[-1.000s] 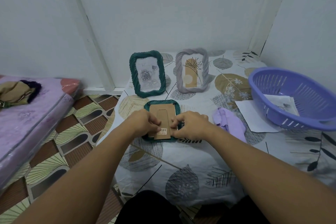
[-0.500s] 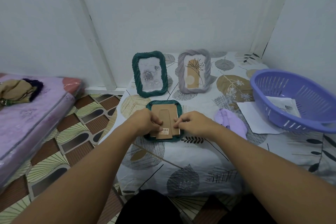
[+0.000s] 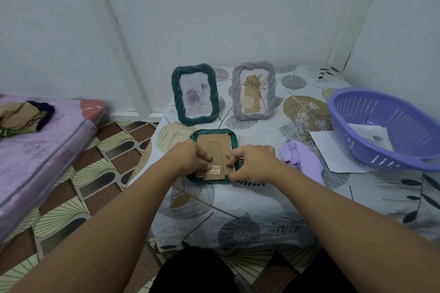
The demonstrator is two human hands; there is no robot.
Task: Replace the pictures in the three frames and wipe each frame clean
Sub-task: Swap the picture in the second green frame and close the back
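Pinching at the brown cardboard backing (image 3: 215, 150), your left hand (image 3: 190, 158) and right hand (image 3: 253, 164) curl their fingertips onto its left and right edges, near its lower end. That backing sits in a dark green frame (image 3: 234, 137) lying face down near the front of the table (image 3: 250, 216), which is covered in a leaf-print cloth. A small barcode sticker (image 3: 216, 169) shows on the folded stand between your hands; its print is too small to read. Just right of your right hand lies a crumpled lilac cloth (image 3: 302, 159). Behind the flat frame, a second green frame (image 3: 195, 94) stands upright with a grey rose picture, and beside it a pale lilac frame (image 3: 253, 90) stands with a tan botanical print. At the right, a purple slotted basket (image 3: 357, 114) holds loose printed sheets (image 3: 370, 133) and rests partly on a white sheet (image 3: 333, 157). To the left, a mattress (image 3: 35, 150) on the floor carries bundled fabric (image 3: 23, 113).
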